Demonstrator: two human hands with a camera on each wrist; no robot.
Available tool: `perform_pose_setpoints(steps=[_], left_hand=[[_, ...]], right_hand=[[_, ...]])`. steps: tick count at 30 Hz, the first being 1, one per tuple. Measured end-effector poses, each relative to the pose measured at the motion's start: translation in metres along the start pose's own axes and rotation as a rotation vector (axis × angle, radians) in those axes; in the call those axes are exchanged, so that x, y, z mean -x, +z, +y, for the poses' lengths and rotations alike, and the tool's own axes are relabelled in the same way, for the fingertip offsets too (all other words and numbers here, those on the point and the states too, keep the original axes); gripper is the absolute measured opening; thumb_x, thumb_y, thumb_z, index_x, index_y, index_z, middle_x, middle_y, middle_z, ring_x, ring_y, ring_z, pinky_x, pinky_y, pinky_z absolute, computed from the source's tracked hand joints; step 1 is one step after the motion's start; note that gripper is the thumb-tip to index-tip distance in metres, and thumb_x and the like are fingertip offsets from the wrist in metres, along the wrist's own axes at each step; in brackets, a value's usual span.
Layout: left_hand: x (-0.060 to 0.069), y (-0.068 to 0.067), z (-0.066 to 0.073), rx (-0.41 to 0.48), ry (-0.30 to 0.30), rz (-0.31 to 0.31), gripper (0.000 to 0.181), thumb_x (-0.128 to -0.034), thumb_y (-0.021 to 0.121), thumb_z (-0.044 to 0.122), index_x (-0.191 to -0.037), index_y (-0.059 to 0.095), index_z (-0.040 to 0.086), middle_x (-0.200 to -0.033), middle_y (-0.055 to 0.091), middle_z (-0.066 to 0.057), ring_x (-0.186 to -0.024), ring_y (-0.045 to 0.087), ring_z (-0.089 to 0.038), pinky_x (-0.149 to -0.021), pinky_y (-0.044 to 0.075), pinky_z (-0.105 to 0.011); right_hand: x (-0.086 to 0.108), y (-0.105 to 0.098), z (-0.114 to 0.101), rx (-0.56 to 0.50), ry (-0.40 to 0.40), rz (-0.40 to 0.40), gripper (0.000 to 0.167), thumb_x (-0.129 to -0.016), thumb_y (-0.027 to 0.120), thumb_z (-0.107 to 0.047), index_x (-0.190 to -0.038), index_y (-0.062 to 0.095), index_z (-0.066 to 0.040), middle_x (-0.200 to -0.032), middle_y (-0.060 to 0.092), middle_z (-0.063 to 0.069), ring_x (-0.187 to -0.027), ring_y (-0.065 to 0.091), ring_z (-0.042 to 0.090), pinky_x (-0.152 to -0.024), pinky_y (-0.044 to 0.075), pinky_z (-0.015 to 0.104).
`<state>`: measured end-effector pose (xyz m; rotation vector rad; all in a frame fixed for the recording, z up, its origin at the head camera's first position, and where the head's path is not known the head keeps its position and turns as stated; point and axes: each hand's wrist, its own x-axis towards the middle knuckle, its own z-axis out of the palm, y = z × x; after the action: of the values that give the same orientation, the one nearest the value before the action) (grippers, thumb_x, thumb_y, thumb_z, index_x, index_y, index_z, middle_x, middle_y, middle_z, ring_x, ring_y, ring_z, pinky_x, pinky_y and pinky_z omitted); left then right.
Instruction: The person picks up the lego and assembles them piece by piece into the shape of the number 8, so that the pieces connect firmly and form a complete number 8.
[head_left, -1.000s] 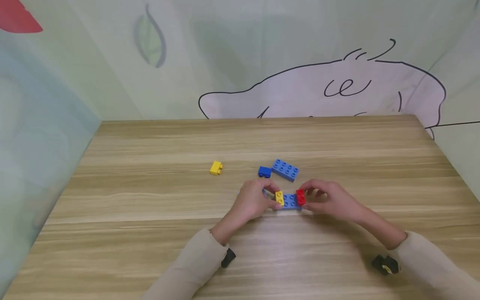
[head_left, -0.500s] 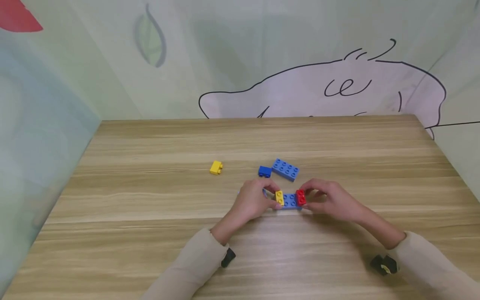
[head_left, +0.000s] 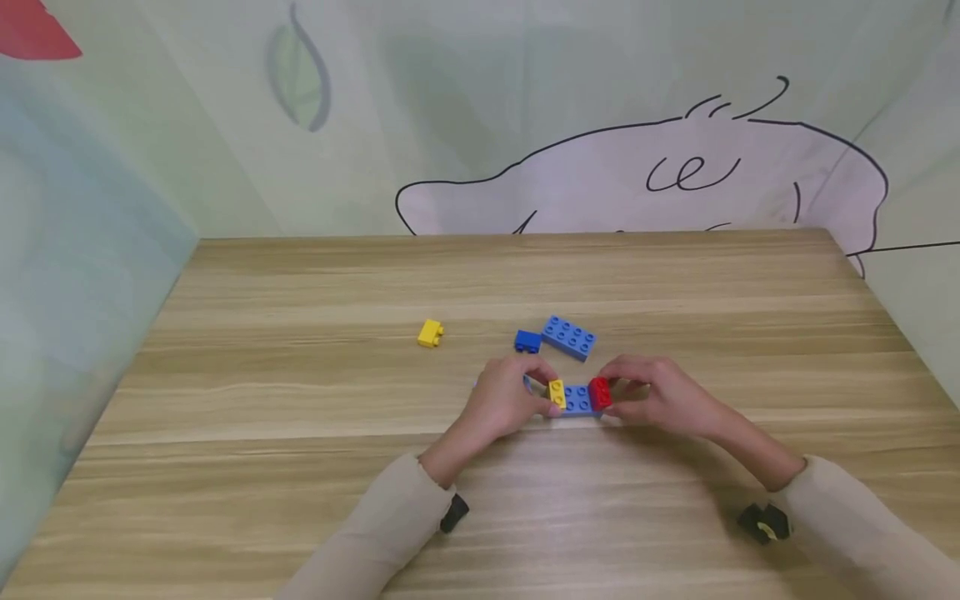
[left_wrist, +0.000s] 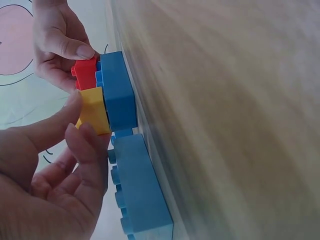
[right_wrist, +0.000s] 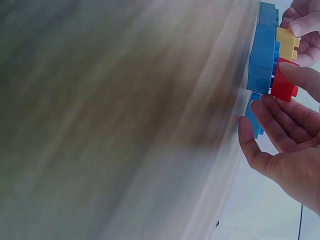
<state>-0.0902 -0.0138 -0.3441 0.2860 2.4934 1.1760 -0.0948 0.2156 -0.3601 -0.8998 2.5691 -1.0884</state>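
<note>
Left hand pinches yellow block, right hand pinches red block, at opposite ends of the studded blue block on the table; all judged light, stiff, sturdy, best gripped across the narrow ends.

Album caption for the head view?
Left hand pinches yellow toy brick, right hand red toy brick, at ends of blue toy brick.

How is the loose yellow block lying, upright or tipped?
Tipped: the loose yellow block lies on its side, its knobs pointing right in the head view.
</note>
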Motion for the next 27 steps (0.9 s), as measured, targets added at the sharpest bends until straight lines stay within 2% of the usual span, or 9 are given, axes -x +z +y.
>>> perform_pose_setpoints(steps=[12,15,21,27], left_hand=[[-0.0004,0.0005,0.0011,-0.007,-0.001,-0.001,0.032,-0.0698,0.079,0.012,-0.099,0.066,0.013,-0.095,0.065,0.001,-0.079,0.057,-0.013,-0.072,0.047,-0.029],[-0.0003,0.0006,0.0012,-0.007,-0.003,-0.001,0.032,-0.0699,0.079,0.012,-0.099,0.066,0.013,-0.095,0.065,0.001,-0.08,0.057,-0.014,-0.073,0.046,-0.029],[-0.0007,0.0007,0.0012,-0.008,-0.007,-0.002,0.031,-0.0697,0.079,0.012,-0.098,0.066,0.013,-0.095,0.065,0.001,-0.08,0.056,-0.014,-0.072,0.046,-0.029],[-0.0007,-0.0002,0.001,-0.008,-0.01,-0.006,0.031,-0.0696,0.079,0.012,-0.098,0.066,0.013,-0.094,0.065,0.002,-0.084,0.057,-0.015,-0.075,0.046,-0.031]], right_hand=[[-0.0005,0.0015,-0.0006,0.025,0.041,0.002,0.033,-0.073,0.075,-0.009,-0.104,0.066,0.0,-0.102,0.064,0.008,-0.085,0.061,0.02,-0.072,0.053,0.032],[-0.0007,0.0014,-0.0001,0.018,0.064,-0.002,0.033,-0.073,0.076,-0.009,-0.104,0.066,-0.002,-0.103,0.064,0.006,-0.087,0.06,0.019,-0.073,0.052,0.032],[-0.0008,0.0,0.0011,-0.051,0.14,-0.022,0.031,-0.075,0.074,-0.009,-0.104,0.064,-0.008,-0.103,0.063,0.002,-0.093,0.059,0.018,-0.081,0.051,0.036],[-0.0011,-0.0007,0.0018,-0.104,0.155,-0.039,0.032,-0.076,0.074,-0.013,-0.105,0.062,-0.006,-0.103,0.062,0.004,-0.095,0.059,0.021,-0.083,0.05,0.039]])
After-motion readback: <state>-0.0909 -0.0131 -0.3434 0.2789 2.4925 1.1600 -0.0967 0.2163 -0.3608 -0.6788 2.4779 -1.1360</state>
